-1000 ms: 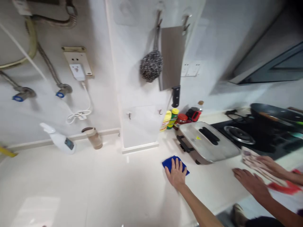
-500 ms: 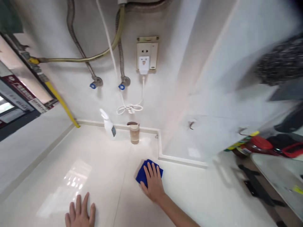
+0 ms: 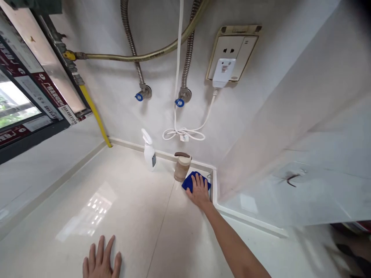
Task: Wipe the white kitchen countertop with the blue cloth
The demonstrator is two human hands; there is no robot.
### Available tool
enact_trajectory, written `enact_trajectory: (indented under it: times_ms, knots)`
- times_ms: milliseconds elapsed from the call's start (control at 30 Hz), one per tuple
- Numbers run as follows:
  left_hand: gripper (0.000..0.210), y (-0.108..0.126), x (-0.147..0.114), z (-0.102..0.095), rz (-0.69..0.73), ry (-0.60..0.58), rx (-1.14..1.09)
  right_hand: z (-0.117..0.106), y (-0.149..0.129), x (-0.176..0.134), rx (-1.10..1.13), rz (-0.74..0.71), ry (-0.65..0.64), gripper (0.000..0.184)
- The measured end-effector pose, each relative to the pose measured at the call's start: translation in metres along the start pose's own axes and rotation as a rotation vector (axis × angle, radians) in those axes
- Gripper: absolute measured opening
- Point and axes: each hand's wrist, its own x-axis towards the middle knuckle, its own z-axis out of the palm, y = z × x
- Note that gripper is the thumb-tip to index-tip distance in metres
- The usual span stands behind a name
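My right hand (image 3: 199, 191) holds a folded blue cloth (image 3: 189, 184) pressed against the white countertop (image 3: 139, 216), in the back corner by the wall. The fingers lie over the cloth and hide part of it. Just left of the cloth stands a clear jar (image 3: 181, 170) with a brown handle or strap at its top. A white spray bottle (image 3: 149, 156) is upright farther left, near the back wall. My left hand (image 3: 101, 260) rests at the lower edge of the view, fingers spread on the countertop, holding nothing.
A raised edging strip (image 3: 249, 220) runs along the wall and round the corner at right. Above hang a coiled white cord (image 3: 184, 135), a plug in a socket (image 3: 223, 73) and two blue-handled valves (image 3: 179, 102). A yellow pipe (image 3: 94, 114) meets the counter at left.
My right hand has pushed the blue cloth farther back into the corner, close to the jar. My left hand stays flat on the countertop. The camera has shifted, so the wall fittings appear larger.
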Motion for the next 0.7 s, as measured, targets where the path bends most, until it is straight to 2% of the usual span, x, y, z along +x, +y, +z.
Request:
enact_trajectory:
  times_ms: [167,300,500,700]
  knots:
    - [0.064,-0.008,0.002,0.007,-0.007,0.006,0.032,0.004,0.002,0.021,0.008,0.047,-0.001,0.075]
    - [0.062,-0.002,0.001,-0.001,0.029,0.025,0.052,0.001,-0.008,0.007,0.032,0.067,0.007,0.075]
    - [0.058,0.005,-0.003,-0.01,0.057,0.031,0.05,-0.006,-0.042,-0.066,0.081,0.015,0.023,0.076]
    - [0.056,0.007,-0.004,-0.012,0.055,0.029,0.041,-0.019,-0.122,-0.159,0.167,-0.153,0.044,0.08]
